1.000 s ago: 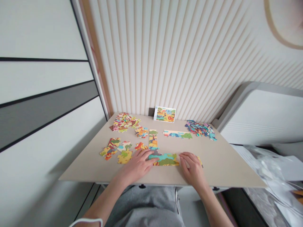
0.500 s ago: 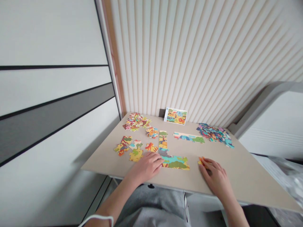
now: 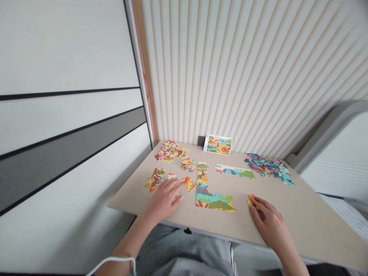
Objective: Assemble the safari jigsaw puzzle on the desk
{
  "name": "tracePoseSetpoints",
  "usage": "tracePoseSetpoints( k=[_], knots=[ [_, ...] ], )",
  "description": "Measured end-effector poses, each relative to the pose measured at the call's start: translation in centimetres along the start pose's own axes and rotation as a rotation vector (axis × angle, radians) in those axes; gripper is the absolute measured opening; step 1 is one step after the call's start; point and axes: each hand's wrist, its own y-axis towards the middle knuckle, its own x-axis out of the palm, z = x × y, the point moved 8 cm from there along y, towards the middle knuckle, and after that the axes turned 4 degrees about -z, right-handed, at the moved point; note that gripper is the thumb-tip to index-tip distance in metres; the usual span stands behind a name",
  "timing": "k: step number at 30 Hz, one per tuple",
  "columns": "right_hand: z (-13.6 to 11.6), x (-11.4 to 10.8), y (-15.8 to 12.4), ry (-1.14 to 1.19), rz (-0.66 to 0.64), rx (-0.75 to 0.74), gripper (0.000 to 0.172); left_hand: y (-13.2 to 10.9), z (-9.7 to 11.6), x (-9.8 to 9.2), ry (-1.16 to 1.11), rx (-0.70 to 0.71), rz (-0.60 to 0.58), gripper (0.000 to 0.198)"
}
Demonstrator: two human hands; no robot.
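My left hand [image 3: 164, 197] lies flat and open on loose colourful jigsaw pieces [image 3: 156, 180] at the left front of the beige table [image 3: 290, 214]. An L-shaped joined puzzle section [image 3: 209, 195] sits just to its right. My right hand [image 3: 270, 222] rests on the table right of that section, its fingers spread, the fingertips touching a small orange and yellow piece [image 3: 251, 200]. Neither hand has anything lifted.
A reference picture card [image 3: 217, 144] leans against the ribbed wall at the back. A reddish pile of pieces [image 3: 169, 150] lies back left, a bluish pile [image 3: 268, 166] back right, and a joined strip [image 3: 235, 171] between them. A white unit [image 3: 342, 153] stands at right.
My left hand has left the joined section and moved left onto the loose pieces. My right hand has slid right with the small orange piece. The view has turned left.
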Motion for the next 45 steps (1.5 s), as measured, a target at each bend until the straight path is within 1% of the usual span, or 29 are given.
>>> tracePoseSetpoints(
  k=[3,5,6,8,10,13,15,17,19,21,23,26,28,30,31,33,35,37,40,42,45],
  knots=[
    [0.1,-0.2,0.0,-0.033,0.020,0.042,0.048,-1.6,-3.7,-0.4,0.020,-0.016,-0.028,0.054],
    [0.0,-0.5,-0.1,-0.053,0.038,0.074,0.050,-2.3,-5.4,-0.2,0.022,-0.028,-0.052,0.057],
    [-0.1,-0.7,-0.1,-0.055,0.046,0.085,0.051,-2.5,-5.8,0.0,0.017,-0.031,-0.063,0.056],
    [-0.4,-1.0,-0.3,-0.040,0.058,0.089,0.051,-2.7,-6.1,0.4,0.006,-0.027,-0.068,0.053],
    [-0.7,-1.5,-0.4,-0.013,0.079,0.085,0.050,-2.6,-5.9,0.6,0.011,-0.019,-0.047,0.051],
    [-0.9,-2.4,-0.7,0.025,0.133,0.089,0.046,-2.5,-5.4,0.4,0.076,-0.020,0.019,0.054],
    [-1.1,-3.0,-0.8,0.060,0.172,0.090,0.043,-2.4,-4.9,-0.1,0.123,-0.017,0.076,0.057],
    [-1.7,-3.4,-0.9,0.125,0.200,0.082,0.039,-2.2,-3.7,-0.7,0.135,-0.004,0.124,0.059],
    [-2.9,-3.4,-1.0,0.244,0.196,0.072,0.034,-1.8,-1.7,-1.0,0.104,0.027,0.136,0.062],
    [-4.8,-3.1,-1.0,0.410,0.149,0.065,0.031,-1.1,1.3,-1.0,0.036,0.087,0.115,0.068],
    [-7.7,-2.4,-1.1,0.583,0.058,0.051,0.030,-0.2,4.6,-0.9,-0.033,0.162,0.113,0.073],
    [-12.2,-1.7,-1.3,0.780,-0.062,0.041,0.036,1.1,8.6,-0.2,-0.103,0.237,0.120,0.077],
    [-14.4,-1.2,-1.2,0.855,-0.115,0.047,0.045,1.7,10.4,0.4,-0.128,0.255,0.123,0.074],
    [-15.5,-0.6,-1.0,0.905,-0.162,0.063,0.052,2.1,11.5,1.1,-0.138,0.265,0.108,0.070],
    [-15.5,-0.4,-0.8,0.907,-0.172,0.073,0.053,2.2,11.8,1.6,-0.136,0.268,0.095,0.069],
    [-14.2,0.0,-0.3,0.861,-0.149,0.110,0.052,2.2,11.9,2.5,-0.110,0.245,0.065,0.069],
    [-11.5,0.1,0.2,0.769,-0.096,0.178,0.054,2.1,11.2,3.4,-0.075,0.181,0.041,0.066],
    [-8.1,0.3,0.5,0.673,-0.067,0.257,0.060,2.0,10.4,4.0,-0.058,0.122,0.010,0.061],
    [-4.1,0.3,0.8,0.560,-0.078,0.283,0.055,1.9,10.2,4.6,-0.070,0.118,-0.066,0.057],
    [-2.8,0.4,0.9,0.519,-0.103,0.271,0.051,2.1,10.5,4.6,-0.074,0.136,-0.104,0.055],
    [-2.8,0.5,1.1,0.454,-0.151,0.230,0.045,2.3,10.7,4.6,-0.063,0.140,-0.132,0.045]
  ],
)
